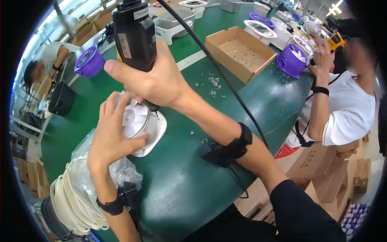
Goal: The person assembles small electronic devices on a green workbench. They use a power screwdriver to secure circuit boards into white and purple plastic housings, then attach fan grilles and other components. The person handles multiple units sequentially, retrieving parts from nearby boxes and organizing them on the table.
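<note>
My right hand [159,78] is wrapped round a black electric screwdriver [134,36], held upright with its cable running off to the right. Its bit end points down at the rim of a white fan housing [152,127] on the green table. Inside the housing, white fan blades [131,119] show. My left hand [111,139] grips the housing from the left, fingers over the top and thumb along the near side. The exact spot where the bit meets the housing is partly hidden by the hands.
Loose screws [213,82] lie beyond my right forearm, near a cardboard box [240,52] holding more. A purple housing [90,62] stands at the left. Clear plastic bags [121,171] and coiled cream cable [72,201] sit at near left. A co-worker [346,97] works at the right.
</note>
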`<state>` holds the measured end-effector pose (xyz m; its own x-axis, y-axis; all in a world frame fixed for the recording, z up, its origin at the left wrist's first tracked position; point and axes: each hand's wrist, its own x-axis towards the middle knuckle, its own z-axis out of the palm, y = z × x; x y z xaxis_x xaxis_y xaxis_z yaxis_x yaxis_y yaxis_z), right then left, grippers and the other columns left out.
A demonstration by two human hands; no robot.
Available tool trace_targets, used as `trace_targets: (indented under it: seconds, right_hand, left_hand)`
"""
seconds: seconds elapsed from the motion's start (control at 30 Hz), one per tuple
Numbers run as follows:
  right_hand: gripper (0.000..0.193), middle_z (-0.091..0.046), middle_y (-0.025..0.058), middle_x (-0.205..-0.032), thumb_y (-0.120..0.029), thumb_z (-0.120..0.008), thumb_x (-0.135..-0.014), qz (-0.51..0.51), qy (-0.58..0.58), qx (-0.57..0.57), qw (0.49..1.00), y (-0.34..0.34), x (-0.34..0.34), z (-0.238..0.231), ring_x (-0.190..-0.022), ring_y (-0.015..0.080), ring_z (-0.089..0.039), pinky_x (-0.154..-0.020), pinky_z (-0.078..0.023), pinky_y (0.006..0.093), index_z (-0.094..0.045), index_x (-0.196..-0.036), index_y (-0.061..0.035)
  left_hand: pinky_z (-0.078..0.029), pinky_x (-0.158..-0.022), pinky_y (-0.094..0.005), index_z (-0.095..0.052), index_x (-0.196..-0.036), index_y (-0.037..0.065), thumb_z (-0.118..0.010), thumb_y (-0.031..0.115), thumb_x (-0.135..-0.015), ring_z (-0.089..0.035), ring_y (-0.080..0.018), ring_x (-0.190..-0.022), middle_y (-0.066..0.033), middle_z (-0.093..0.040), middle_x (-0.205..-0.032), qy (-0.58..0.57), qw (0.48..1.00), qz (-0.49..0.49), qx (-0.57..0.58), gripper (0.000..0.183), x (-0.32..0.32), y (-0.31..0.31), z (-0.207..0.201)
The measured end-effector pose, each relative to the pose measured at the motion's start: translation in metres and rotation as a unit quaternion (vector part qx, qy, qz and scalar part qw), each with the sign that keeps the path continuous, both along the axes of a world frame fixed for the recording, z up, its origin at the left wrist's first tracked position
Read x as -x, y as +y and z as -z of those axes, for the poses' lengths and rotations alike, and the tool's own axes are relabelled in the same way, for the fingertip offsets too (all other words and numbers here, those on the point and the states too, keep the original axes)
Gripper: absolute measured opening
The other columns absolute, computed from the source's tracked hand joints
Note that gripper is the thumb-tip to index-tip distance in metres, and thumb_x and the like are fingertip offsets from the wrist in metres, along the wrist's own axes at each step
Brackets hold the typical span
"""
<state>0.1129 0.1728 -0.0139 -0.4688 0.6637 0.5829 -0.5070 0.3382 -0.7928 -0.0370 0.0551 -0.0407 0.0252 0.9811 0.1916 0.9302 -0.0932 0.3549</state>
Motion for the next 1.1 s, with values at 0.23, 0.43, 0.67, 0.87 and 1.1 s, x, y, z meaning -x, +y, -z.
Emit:
trace_targets:
  seconds: [0.23,0.43,0.67,0.87,1.1]
  right_hand:
    - [0.036,-0.05,0.0006,-0.078,-0.026,-0.082,-0.08,0.065,0.013,-0.054,0.996,0.015,0.001,0.008,-0.073,0.01,-0.044,-0.063,-0.043,0.0299,-0.057,-0.09,-0.0015]
    - [0.035,-0.042,0.0023,-0.073,-0.023,-0.077,-0.083,0.044,-0.012,-0.031,0.998,0.001,0.002,0.0,-0.068,0.0135,-0.037,-0.059,-0.035,0.0327,-0.052,-0.09,-0.0003]
    - [0.03,-0.046,-0.0005,-0.073,-0.022,-0.075,-0.087,0.101,-0.017,-0.038,0.994,0.005,0.003,0.003,-0.067,0.0099,-0.04,-0.058,-0.036,0.0298,-0.054,-0.089,-0.0011]
    - [0.029,-0.059,0.0014,-0.069,-0.024,-0.078,-0.083,0.07,-0.033,0.015,0.997,0.0,0.005,-0.005,-0.068,0.0089,-0.053,-0.058,-0.045,0.0317,-0.064,-0.086,0.0009]
    - [0.036,-0.056,0.0,-0.059,-0.025,-0.076,-0.09,0.026,-0.021,0.063,0.997,0.003,-0.008,-0.008,-0.046,0.0087,-0.053,-0.044,-0.041,0.0274,-0.056,-0.068,-0.0037]
  left_hand:
    - [-0.035,-0.111,-0.0512,-0.049,-0.137,0.005,-0.081,0.025,-0.051,-0.039,-0.0447,-0.133,-0.0224,-0.042,-0.146,0.009,0.997,0.064,-0.036,0.094,0.003,0.013,0.012]
    - [-0.039,-0.104,-0.0517,-0.05,-0.135,0.005,-0.083,0.019,-0.045,-0.042,-0.0428,-0.123,-0.0177,-0.047,-0.134,-0.012,0.998,0.036,-0.041,0.096,-0.007,0.005,0.005]
    - [-0.038,-0.108,-0.0518,-0.049,-0.137,0.005,-0.083,0.02,-0.046,-0.039,-0.0438,-0.13,-0.02,-0.044,-0.143,-0.028,0.998,0.045,-0.04,0.098,-0.007,0.008,0.003]
    - [-0.036,-0.113,-0.0507,-0.047,-0.143,0.006,-0.082,0.03,-0.053,-0.039,-0.0457,-0.135,-0.0257,-0.04,-0.148,0.032,0.999,0.035,-0.023,0.1,0.016,0.002,0.017]
    - [-0.038,-0.113,-0.0473,-0.046,-0.147,0.007,-0.086,0.031,-0.056,-0.039,-0.0442,-0.137,-0.0272,-0.039,-0.149,0.011,1.0,0.0,0.0,0.102,-0.003,0.002,-0.002]
